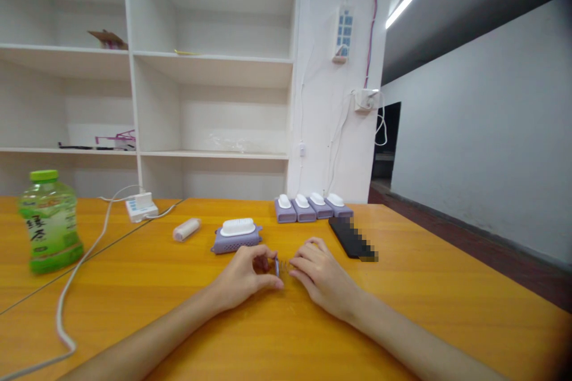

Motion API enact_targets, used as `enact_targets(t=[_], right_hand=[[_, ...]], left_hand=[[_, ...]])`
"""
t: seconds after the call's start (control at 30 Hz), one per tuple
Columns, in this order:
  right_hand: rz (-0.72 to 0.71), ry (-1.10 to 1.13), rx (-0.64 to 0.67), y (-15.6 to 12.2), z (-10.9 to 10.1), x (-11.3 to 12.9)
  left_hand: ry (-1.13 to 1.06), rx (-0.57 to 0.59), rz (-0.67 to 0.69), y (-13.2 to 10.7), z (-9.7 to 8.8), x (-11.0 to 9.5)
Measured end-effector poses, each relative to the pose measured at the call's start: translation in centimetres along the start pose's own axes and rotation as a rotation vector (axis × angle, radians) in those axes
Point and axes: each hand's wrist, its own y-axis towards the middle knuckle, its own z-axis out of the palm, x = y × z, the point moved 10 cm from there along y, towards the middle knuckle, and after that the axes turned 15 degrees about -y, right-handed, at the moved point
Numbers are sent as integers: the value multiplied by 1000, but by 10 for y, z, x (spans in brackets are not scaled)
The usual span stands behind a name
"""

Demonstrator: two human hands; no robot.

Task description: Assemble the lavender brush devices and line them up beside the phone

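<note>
Both my hands rest on the orange table [402,309] near its middle. My left hand [245,277] is curled, its thumb and fingers pinching a small thin bluish part [277,266] that stands on edge. My right hand [320,277] lies just to the right, fingers bent, fingertips touching a small metal spring-like piece [286,263] beside that part. Directly behind my left hand sits a purple box with a white lid [236,234].
A row of several small purple-and-white boxes [311,207] stands at the table's far edge, with a black phone [351,238] beside it. A white roll [186,229], a white cable [67,303] with adapter [141,206] and a green drink bottle [50,221] lie left. Shelves behind.
</note>
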Motion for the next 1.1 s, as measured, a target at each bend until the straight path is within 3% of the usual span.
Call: enact_targets(t=[0.4, 0.97, 1.1], right_hand=[[16, 56, -25, -2, 2, -1], [29, 92, -37, 1, 3, 2], [91, 131, -66, 2, 0, -5]], left_hand=[[-201, 64, -20, 1, 5, 4], [-165, 61, -11, 2, 6, 0], [-184, 60, -19, 3, 6, 3]])
